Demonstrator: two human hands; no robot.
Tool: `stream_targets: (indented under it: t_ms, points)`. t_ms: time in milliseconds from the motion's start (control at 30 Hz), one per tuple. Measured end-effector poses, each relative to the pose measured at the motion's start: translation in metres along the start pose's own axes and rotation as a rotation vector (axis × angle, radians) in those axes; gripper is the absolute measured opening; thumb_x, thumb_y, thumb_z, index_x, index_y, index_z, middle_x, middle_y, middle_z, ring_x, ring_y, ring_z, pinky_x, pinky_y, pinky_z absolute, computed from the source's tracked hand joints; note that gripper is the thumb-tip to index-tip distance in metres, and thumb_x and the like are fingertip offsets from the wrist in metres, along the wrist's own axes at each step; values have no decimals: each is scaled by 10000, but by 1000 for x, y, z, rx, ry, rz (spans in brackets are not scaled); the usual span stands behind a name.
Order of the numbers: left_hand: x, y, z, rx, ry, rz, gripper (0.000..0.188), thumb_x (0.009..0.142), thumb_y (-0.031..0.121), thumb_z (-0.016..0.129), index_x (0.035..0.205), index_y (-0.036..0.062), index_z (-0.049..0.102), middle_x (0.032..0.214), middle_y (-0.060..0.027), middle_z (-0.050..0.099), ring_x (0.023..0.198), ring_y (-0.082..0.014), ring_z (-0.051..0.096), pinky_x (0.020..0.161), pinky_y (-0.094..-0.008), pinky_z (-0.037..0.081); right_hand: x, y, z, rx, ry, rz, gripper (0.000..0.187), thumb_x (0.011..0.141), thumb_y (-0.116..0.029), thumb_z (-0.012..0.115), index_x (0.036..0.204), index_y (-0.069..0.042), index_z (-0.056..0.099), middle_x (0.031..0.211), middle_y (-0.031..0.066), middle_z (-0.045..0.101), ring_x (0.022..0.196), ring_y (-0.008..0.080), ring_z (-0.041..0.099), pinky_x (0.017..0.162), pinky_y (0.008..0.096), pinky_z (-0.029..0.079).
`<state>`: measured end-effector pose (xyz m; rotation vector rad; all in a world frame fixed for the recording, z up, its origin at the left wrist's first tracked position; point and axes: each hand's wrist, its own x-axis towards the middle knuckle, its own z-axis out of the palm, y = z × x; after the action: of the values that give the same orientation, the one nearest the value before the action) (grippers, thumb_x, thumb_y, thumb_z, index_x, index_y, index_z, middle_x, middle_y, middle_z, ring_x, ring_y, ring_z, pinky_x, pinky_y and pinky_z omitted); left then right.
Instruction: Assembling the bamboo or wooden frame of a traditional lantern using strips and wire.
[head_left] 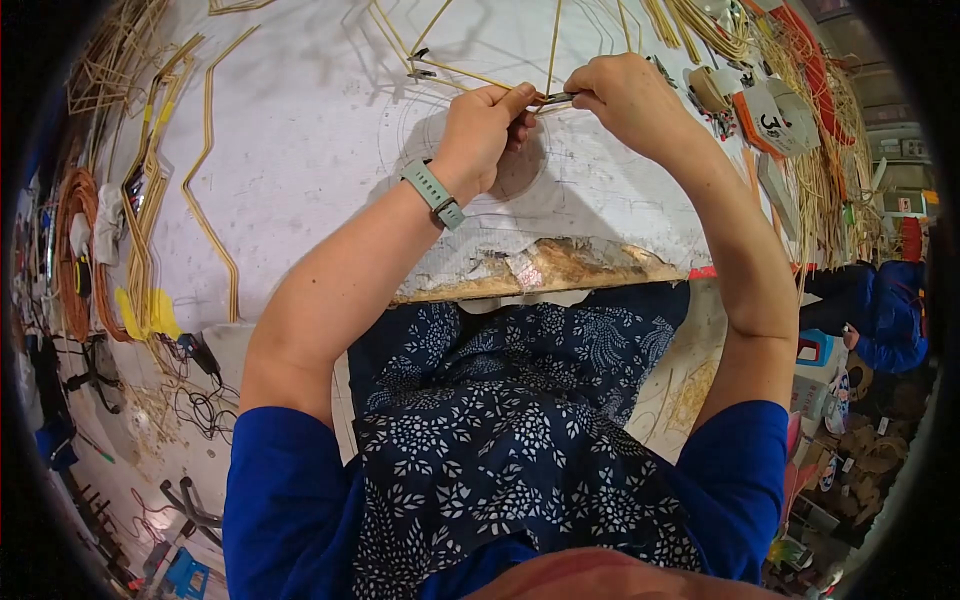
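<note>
My left hand (487, 135), below a watch with a pale green strap (434, 192), pinches a joint of a thin bamboo-strip frame (465, 76) above the white tabletop. Between finger and thumb of my right hand (622, 98) is a small grey metal clip (562, 97). Its tip meets the strips right beside my left fingertips. Whether its jaws are closed on them is too small to tell. Two dark clips (421, 73) grip another corner of the frame, to the left. Other strips of the frame run up past the top edge of the view.
Bent bamboo strips (207, 150) lie on the left of the table, near a coil of brown cord (75, 250). More strips (700, 35) and a white-and-orange box (765, 115) are at the right. The table's front edge (540, 270) is chipped. A person in blue (893, 315) is at far right.
</note>
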<state>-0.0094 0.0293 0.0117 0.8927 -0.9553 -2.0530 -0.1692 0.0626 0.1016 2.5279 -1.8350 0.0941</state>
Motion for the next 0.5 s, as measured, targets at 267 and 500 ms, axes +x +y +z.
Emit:
stream_targets:
  t_ms: [267,500]
  points:
    - [-2,2,1,-38,-33,18,211,904,201,555,817,19,619,668,-15,565,529,-72,470,481,-190,388,-19,-1,0,96,252,100,171,790,-128,641,913,-10,654,758,123,643,638,240,600,605,325,475]
    - [-9,6,5,63,-30,25,223,880,241,589,814,28,599,685,-29,575,526,-80,496,445,-186,374,-54,0,72,498,724,396,131,835,-112,626,910,-9,654,696,50,639,596,83,554,538,224,439]
